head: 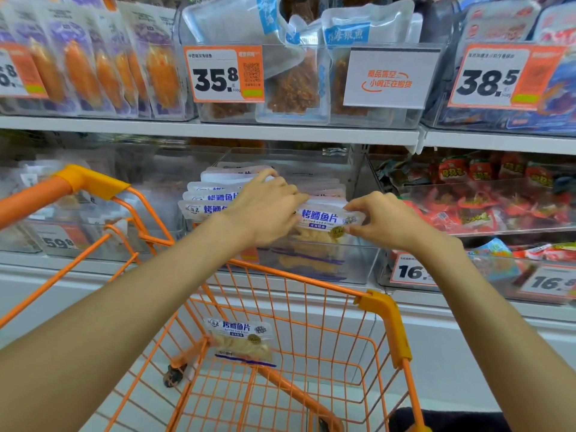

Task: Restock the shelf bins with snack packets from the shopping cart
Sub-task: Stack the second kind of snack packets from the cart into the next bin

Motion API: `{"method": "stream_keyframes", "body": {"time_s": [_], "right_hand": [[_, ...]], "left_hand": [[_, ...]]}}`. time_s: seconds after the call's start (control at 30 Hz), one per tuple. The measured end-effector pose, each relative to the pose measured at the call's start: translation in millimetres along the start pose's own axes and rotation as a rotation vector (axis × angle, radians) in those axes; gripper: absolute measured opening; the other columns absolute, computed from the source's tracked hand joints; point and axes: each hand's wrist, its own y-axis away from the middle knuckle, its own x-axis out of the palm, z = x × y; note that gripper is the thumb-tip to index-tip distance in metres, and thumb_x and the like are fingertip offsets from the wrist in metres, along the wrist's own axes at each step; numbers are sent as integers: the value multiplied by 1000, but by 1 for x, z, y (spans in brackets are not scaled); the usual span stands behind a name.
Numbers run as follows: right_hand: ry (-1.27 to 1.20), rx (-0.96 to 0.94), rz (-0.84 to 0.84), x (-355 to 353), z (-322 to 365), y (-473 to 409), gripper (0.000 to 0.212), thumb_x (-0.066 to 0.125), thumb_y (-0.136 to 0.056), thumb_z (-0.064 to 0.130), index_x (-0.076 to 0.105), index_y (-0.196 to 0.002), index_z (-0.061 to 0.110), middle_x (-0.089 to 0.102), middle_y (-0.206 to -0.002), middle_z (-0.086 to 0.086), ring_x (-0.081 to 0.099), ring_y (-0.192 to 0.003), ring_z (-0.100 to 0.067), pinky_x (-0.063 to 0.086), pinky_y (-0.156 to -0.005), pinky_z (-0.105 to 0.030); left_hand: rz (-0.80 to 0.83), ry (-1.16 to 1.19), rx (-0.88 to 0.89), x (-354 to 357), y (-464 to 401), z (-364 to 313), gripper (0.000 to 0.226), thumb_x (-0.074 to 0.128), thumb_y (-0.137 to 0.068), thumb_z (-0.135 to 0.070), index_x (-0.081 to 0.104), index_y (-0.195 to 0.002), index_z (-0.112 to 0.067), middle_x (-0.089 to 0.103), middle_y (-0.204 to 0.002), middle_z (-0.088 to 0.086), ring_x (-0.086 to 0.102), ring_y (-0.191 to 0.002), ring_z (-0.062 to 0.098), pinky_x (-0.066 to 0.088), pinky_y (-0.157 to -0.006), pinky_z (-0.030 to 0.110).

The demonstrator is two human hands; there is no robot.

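Between the two hands, a cod fillet packet (324, 220) is pinched at the clear bin (314, 269) front by the right hand (386, 221); the left hand (265, 210) is curled over packets behind. Below, another packet (240, 341) is left in the orange cart (383, 319).

Shop aisle, price tags (227, 73), stocked shelf bins (308, 120), orange cart (381, 310)
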Motion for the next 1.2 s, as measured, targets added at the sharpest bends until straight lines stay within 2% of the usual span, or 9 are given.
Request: {"method": "stream_keyframes", "body": {"time_s": [0.1, 0.17, 0.3, 0.53, 0.7, 0.8, 0.93, 1.07, 1.2], "right_hand": [[-61, -47, 36, -2, 7, -1, 57, 64, -89, 38, 47, -140, 19, 49, -143, -4, 47, -129, -24, 39, -104, -36], [-77, -75, 3, 2, 10, -2, 53, 61, -90, 38, 48, -139, 22, 49, -144, -3, 50, -126, -25, 40, -103, -37], [-43, -74, -73, 6, 10, -4, 37, 64, -89, 37, 62, -125, 26, 59, -134, -1, 61, -109, -26, 47, -94, -39], [-31, 49, -33, 22, 9, -3, 30, 73, -82, 34, 71, -112, 28, 68, -119, -1, 59, -112, -25, 50, -88, -39], [-73, 87, 19, 27, 10, -8, 25, 71, -83, 32, 73, -107, 26, 70, -114, 0, 62, -107, -24, 50, -85, -35], [-58, 68, 132, 25, 10, -9, 26, 61, -90, 27, 70, -115, 26, 67, -120, -3, 60, -109, -27, 49, -93, -42], [-16, 23, 211, 20, 9, -11, 29, 55, -95, 22, 66, -122, 20, 63, -127, -4, 57, -116, -25, 46, -99, -39], [-13, 38, 122, 26, 7, -7, 26, 58, -94, 24, 68, -118, 26, 66, -123, -1, 59, -113, -25, 48, -96, -43], [-57, 22, -50, 32, 12, -3, 27, 65, -88, 20, 70, -113, 26, 69, -115, -1, 62, -110, -22, 51, -92, -43]], "left_hand": [[76, -18, 15, -3, -6, 7, 41, 42, -100, -36, 44, -141, -30, 50, -138, -3, 37, -129, 20, 20, -108, 36], [83, -19, 4, -3, -9, 8, 39, 45, -99, -37, 50, -137, -31, 56, -131, -2, 44, -123, 21, 23, -104, 35], [75, 18, -23, -1, -10, 4, 33, 55, -94, -38, 62, -125, -29, 68, -113, 1, 53, -110, 23, 22, -102, 30], [194, -95, 71, 2, -17, -10, 21, 51, -96, -28, 70, -106, -23, 70, -104, 2, 56, -99, 25, 28, -99, 35], [283, -85, 95, 4, -14, -9, 32, 40, -101, -23, 64, -121, -26, 68, -111, 3, 56, -101, 24, 28, -101, 34], [306, -83, 105, 5, -14, -9, 31, 41, -101, -19, 65, -118, -25, 69, -108, 4, 55, -96, 25, 29, -99, 33], [317, -75, 82, 0, -20, -11, 26, 48, -99, -17, 67, -115, -24, 68, -111, 3, 56, -100, 26, 30, -93, 30], [275, -70, 54, 2, -19, -15, 25, 51, -98, -20, 65, -118, -25, 66, -116, 2, 56, -107, 26, 32, -94, 31], [165, 47, -93, 9, -6, -11, 25, 54, -97, -31, 60, -120, -26, 68, -111, 2, 54, -109, 28, 40, -82, 32]]}}
